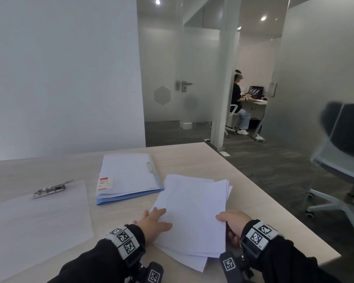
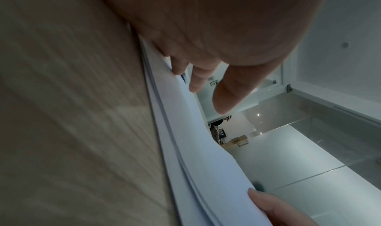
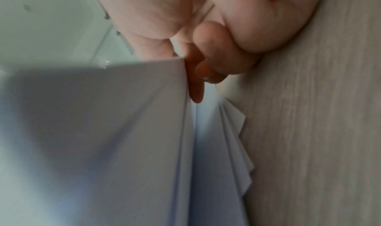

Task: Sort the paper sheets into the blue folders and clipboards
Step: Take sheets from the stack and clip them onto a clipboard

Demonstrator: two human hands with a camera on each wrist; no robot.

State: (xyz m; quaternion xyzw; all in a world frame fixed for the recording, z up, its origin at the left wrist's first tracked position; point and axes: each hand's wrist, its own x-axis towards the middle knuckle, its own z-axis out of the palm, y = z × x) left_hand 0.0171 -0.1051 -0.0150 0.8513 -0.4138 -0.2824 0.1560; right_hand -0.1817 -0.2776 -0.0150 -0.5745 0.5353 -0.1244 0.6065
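Note:
A loose stack of white paper sheets (image 1: 192, 213) lies fanned on the wooden table near its front right. My left hand (image 1: 154, 222) rests on the stack's left edge with fingers straight; the left wrist view shows those fingers (image 2: 226, 95) over the sheet edges (image 2: 185, 131). My right hand (image 1: 231, 223) pinches the upper sheets at the right edge, thumb on top; in the right wrist view its fingers (image 3: 195, 89) slip between the lifted sheets (image 3: 123, 131). A blue folder (image 1: 129, 176) lies shut behind the stack. A clipboard (image 1: 39, 217) with a metal clip lies at the left.
The table's right edge (image 1: 274, 201) runs close beside the stack. An office chair (image 1: 339, 180) stands on the floor at the right. A person sits at a desk in the far room behind glass walls.

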